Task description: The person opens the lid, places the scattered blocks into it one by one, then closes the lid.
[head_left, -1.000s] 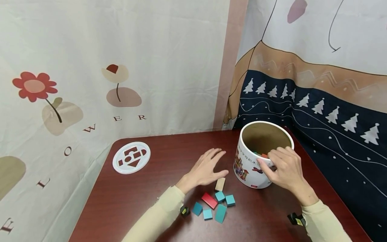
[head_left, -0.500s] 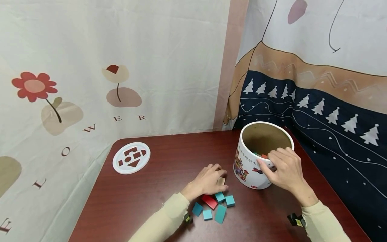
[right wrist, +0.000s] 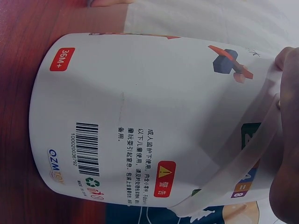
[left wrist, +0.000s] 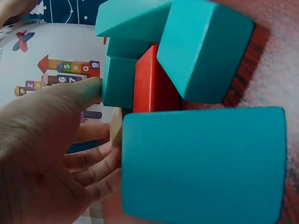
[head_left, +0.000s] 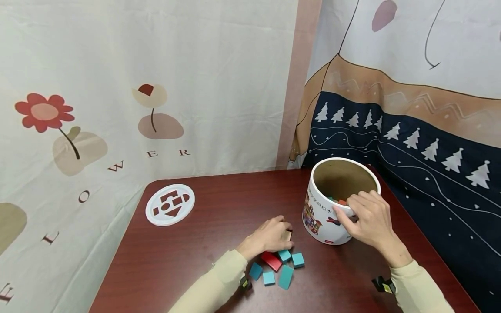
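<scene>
My left hand point(head_left: 270, 234) curls over a tan wooden block point(head_left: 288, 235) on the table, thumb on the near side and fingers beyond it. In the left wrist view only a sliver of that block shows between the fingers. Close by lie a red block point(head_left: 272, 261) and several teal blocks point(head_left: 285, 277); one large blue-teal block point(left wrist: 205, 163) fills the front of that view. To the right stands a white printed bucket point(head_left: 322, 217), upright, with some coloured blocks low inside. My right hand point(head_left: 369, 217) grips its near right rim, thumb outside, fingers over the edge.
A white oval lid point(head_left: 154, 202) with shaped cut-outs lies at the back left of the dark red table point(head_left: 156, 252). Printed curtains point(head_left: 227, 108) hang along the back and right edges. A thin white handle point(right wrist: 233, 177) runs along the bucket's side.
My left hand, at first spread out above and left of the tan block, has come down and toward it and closed its fingers round it. The right hand and the bucket stay put.
</scene>
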Demonstrator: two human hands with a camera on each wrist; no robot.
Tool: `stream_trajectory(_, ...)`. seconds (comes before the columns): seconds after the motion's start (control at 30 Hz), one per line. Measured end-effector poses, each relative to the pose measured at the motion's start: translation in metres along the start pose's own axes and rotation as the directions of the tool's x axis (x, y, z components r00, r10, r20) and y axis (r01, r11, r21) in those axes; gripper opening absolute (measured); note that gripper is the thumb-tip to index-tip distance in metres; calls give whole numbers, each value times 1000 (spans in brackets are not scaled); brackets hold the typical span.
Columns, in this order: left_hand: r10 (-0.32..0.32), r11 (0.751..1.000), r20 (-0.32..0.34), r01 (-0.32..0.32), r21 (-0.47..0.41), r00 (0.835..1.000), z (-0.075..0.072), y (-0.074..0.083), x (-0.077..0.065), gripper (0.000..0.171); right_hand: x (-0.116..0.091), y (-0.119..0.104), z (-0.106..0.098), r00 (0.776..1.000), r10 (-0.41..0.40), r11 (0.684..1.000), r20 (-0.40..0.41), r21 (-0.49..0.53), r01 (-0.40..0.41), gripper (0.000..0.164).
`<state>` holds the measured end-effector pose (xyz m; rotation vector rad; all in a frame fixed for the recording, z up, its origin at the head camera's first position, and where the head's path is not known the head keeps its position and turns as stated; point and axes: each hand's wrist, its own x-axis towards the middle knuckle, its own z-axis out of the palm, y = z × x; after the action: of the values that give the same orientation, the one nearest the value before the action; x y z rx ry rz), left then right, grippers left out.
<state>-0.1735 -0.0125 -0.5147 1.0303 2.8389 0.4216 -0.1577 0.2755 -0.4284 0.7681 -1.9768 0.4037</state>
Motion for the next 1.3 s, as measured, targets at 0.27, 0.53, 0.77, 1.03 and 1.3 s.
stream_trajectory(0.27, 31, 999, -27, -31, -22, 999, -1, -2, 4, 37, 2, -1, -1, 1000, 4, 1000, -4, 7, -4, 46)
stream_trajectory(0.53, 37, 999, -42, -38, -24, 998, -2, -4, 6, 31, -2, 3, 1, 1000, 7, 1000, 9, 2, -7, 46)
stream_trajectory(0.77, 71, 997, -57, -70, 8, 996, -3, -3, 5, 28, -2, 4, 3, 1000, -14, 1000, -23, 15, 14, 45)
stream_trajectory(1.03, 53, 998, -86, -54, -10, 995, -5, -7, 5, 29, 2, 0, 0, 999, -18, 1000, -32, 13, 18, 46)
stream_trajectory(1.3, 42, 998, -106, -47, -42, 994, -19, -12, 6, 33, 6, -3, -2, 999, -26, 1000, -43, 14, 26, 46)
